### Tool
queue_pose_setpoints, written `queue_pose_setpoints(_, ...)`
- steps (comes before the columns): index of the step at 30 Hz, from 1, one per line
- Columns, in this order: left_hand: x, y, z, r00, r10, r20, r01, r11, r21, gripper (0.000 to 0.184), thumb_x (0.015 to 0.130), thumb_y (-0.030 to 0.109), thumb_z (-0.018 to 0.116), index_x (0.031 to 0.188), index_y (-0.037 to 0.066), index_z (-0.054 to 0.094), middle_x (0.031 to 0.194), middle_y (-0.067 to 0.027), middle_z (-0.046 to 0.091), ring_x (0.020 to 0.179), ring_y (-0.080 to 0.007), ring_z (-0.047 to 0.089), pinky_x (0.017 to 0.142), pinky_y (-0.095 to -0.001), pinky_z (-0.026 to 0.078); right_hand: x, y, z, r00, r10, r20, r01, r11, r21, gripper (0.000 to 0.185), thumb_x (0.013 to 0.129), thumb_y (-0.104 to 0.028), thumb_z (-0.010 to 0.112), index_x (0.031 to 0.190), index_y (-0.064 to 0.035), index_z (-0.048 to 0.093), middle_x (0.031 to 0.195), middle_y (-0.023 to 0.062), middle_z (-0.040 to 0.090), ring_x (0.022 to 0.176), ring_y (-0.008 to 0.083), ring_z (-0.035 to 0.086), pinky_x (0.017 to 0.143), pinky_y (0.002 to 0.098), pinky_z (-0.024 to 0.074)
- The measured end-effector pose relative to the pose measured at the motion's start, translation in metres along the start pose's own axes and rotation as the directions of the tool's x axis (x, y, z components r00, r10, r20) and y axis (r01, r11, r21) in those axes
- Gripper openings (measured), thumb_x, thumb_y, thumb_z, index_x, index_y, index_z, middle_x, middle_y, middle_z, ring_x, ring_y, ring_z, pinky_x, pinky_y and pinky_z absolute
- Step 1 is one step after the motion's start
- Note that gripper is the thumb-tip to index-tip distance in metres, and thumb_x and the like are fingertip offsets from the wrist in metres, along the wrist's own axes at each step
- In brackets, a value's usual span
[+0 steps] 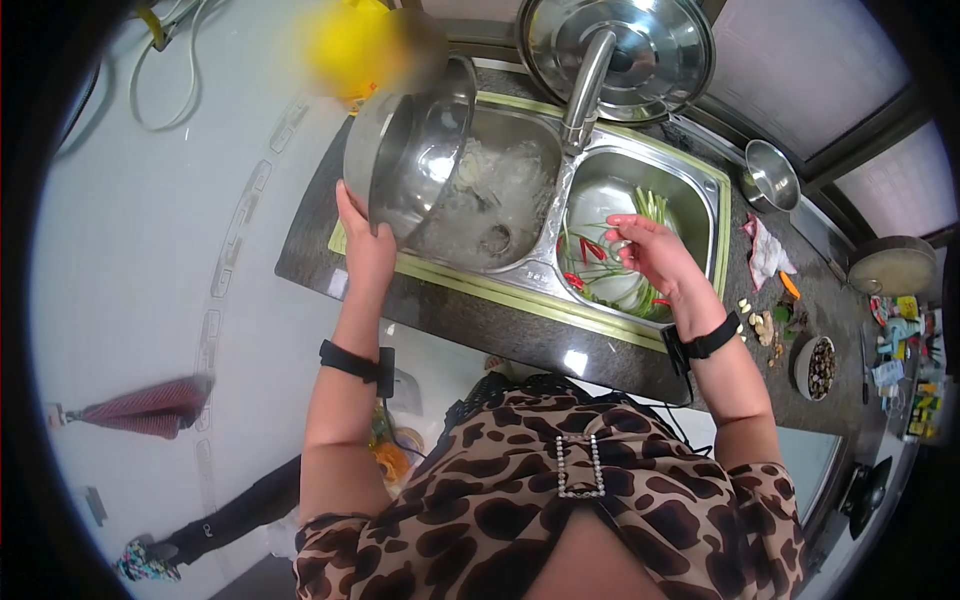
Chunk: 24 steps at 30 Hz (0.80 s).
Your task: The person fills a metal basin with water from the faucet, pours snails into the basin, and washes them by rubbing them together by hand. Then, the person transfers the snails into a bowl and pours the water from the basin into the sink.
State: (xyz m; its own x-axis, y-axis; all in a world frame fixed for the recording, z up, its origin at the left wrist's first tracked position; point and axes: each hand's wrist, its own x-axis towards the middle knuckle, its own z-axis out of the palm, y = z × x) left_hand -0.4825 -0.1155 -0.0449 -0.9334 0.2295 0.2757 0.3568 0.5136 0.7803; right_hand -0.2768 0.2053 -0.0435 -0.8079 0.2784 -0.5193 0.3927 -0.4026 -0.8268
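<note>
My left hand (366,240) grips the rim of a large steel bowl (425,155), which is tipped on its side over the left edge of the left sink basin (540,140). Cloudy water lies in that basin around the drain. Above the right basin (700,185) is my right hand (650,250), its fingers loosely curled and apart, with nothing seen in them. Below it, green stalks (650,207) and red chillies (592,249) lie in the right basin. A steel faucet (588,90) stands between the basins.
A large steel lid (640,55) leans behind the faucet. Right of the sink are a small steel bowl (771,175), a cloth (767,252), garlic and ginger (765,328), a bowl of small dark shells (816,368) and a knife (865,365). A blurred yellow object (350,45) is at the back left.
</note>
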Motion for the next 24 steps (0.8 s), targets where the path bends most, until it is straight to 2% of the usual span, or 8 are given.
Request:
queue_pose_setpoints(6, -0.022, 0.023, -0.005, 0.984, 0.143, -0.104, -0.113, 0.961, 0.254, 0.076, 0.075, -0.007, 0.044, 0.140, 0.007, 0.008, 0.140, -0.0214, 0.022, 0.129, -0.0359, 0.029, 0.101, -0.0372, 0.033, 0.039, -0.019, -0.001, 0.998, -0.068, 0.014, 0.070, 0.986, -0.153, 0.021, 0.090, -0.017, 0.051, 0.109, -0.0104, 0.057, 0.098, -0.0013, 0.061, 0.074, 0.0065, 0.053, 0.063, 0.0216, 0.0434)
queue_pose_setpoints(9, -0.031, 0.006, 0.005, 0.972, -0.158, -0.174, 0.085, 0.927, -0.364, 0.069, 0.073, -0.006, 0.042, 0.137, 0.007, 0.019, 0.131, -0.0198, 0.034, 0.119, -0.0332, 0.041, 0.096, -0.0403, 0.038, 0.069, -0.029, 0.001, 0.981, -0.187, -0.044, 0.171, 0.954, -0.244, 0.027, 0.090, -0.021, 0.052, 0.115, -0.0091, 0.053, 0.102, 0.0001, 0.060, 0.079, 0.0082, 0.053, 0.068, 0.0237, 0.0442)
queue_pose_setpoints(10, -0.035, 0.005, 0.004, 0.973, -0.156, -0.169, 0.085, 0.926, -0.369, 0.069, 0.073, -0.006, 0.042, 0.137, 0.007, 0.019, 0.131, -0.0198, 0.034, 0.119, -0.0332, 0.041, 0.096, -0.0403, 0.038, 0.080, -0.034, 0.002, 0.967, -0.251, -0.038, 0.224, 0.915, -0.337, 0.031, 0.091, -0.023, 0.051, 0.118, -0.0087, 0.052, 0.104, 0.0005, 0.059, 0.082, 0.0088, 0.053, 0.069, 0.0248, 0.0439)
queue_pose_setpoints(12, -0.046, 0.036, -0.007, 0.689, -0.642, 0.338, 0.687, 0.428, -0.587, 0.056, 0.073, -0.001, 0.044, 0.128, 0.003, 0.032, 0.122, -0.0182, 0.044, 0.110, -0.0311, 0.048, 0.090, -0.0413, 0.044, 0.101, -0.043, 0.006, 0.950, -0.311, -0.031, 0.269, 0.863, -0.429, 0.034, 0.091, -0.025, 0.050, 0.121, -0.0084, 0.050, 0.105, 0.0010, 0.058, 0.085, 0.0094, 0.053, 0.071, 0.0259, 0.0437)
queue_pose_setpoints(13, -0.052, 0.031, -0.006, 0.688, -0.640, 0.343, 0.689, 0.426, -0.587, 0.056, 0.073, -0.001, 0.044, 0.128, 0.003, 0.032, 0.122, -0.0182, 0.044, 0.110, -0.0311, 0.048, 0.090, -0.0413, 0.044, 0.111, -0.048, 0.009, 0.926, -0.378, -0.021, 0.329, 0.831, -0.448, 0.037, 0.091, -0.025, 0.050, 0.122, -0.0070, 0.050, 0.109, 0.0046, 0.058, 0.093, 0.0141, 0.053, 0.079, 0.0281, 0.0425)
queue_pose_setpoints(15, -0.063, 0.017, -0.003, 0.606, -0.453, 0.653, 0.761, 0.094, -0.642, 0.044, 0.074, 0.003, 0.045, 0.117, -0.001, 0.040, 0.113, -0.0160, 0.051, 0.099, -0.0286, 0.055, 0.081, -0.0392, 0.051, 0.129, -0.055, 0.018, 0.898, -0.440, -0.015, 0.383, 0.796, -0.469, 0.039, 0.090, -0.024, 0.050, 0.124, -0.0055, 0.049, 0.113, 0.0081, 0.058, 0.101, 0.0188, 0.053, 0.088, 0.0303, 0.0412)
queue_pose_setpoints(18, -0.082, 0.014, -0.002, 0.478, -0.446, 0.757, 0.854, 0.033, -0.520, 0.038, 0.075, 0.004, 0.045, 0.112, -0.005, 0.043, 0.111, -0.0162, 0.052, 0.094, -0.0285, 0.058, 0.076, -0.0371, 0.054, 0.145, -0.064, 0.029, 0.855, -0.518, -0.020, 0.437, 0.740, -0.510, 0.044, 0.092, -0.030, 0.046, 0.128, -0.0050, 0.046, 0.122, 0.0110, 0.054, 0.113, 0.0206, 0.048, 0.097, 0.0298, 0.0341)
queue_pose_setpoints(24, -0.088, 0.005, -0.002, 0.346, -0.432, 0.833, 0.933, 0.068, -0.353, 0.031, 0.076, 0.005, 0.047, 0.105, -0.007, 0.049, 0.099, -0.0160, 0.058, 0.088, -0.0274, 0.061, 0.075, -0.0362, 0.055, 0.169, -0.061, 0.016, 0.939, -0.338, 0.068, 0.310, 0.742, -0.595, 0.041, 0.094, -0.031, 0.037, 0.126, -0.0097, 0.051, 0.130, 0.0090, 0.048, 0.124, 0.0200, 0.039, 0.103, 0.0292, 0.0266)
